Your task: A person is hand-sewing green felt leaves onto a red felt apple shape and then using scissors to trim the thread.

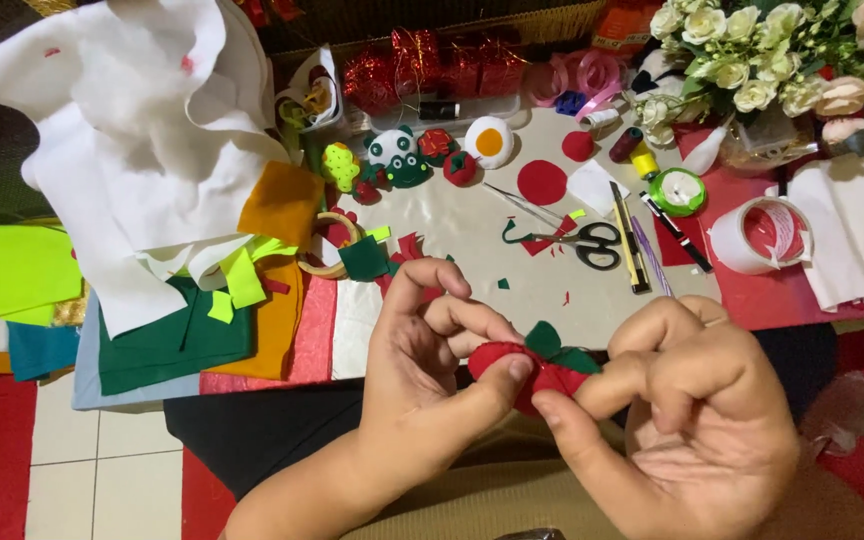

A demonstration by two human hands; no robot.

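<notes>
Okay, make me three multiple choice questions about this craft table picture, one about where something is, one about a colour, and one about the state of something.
1. Where do the scissors lie?
A. on the table beyond the hands
B. on the floor
C. in the left hand

2. What colour is the felt piece held between the hands?
A. blue with yellow
B. red with green leaves
C. all white

3. How is the felt piece held?
A. lying loose on the table
B. by the right hand alone
C. pinched by the left hand and the right hand

Answers: 1 A, they rest by the red felt circle. 2 B, red body, green top. 3 C, both thumbs press on it.
</notes>
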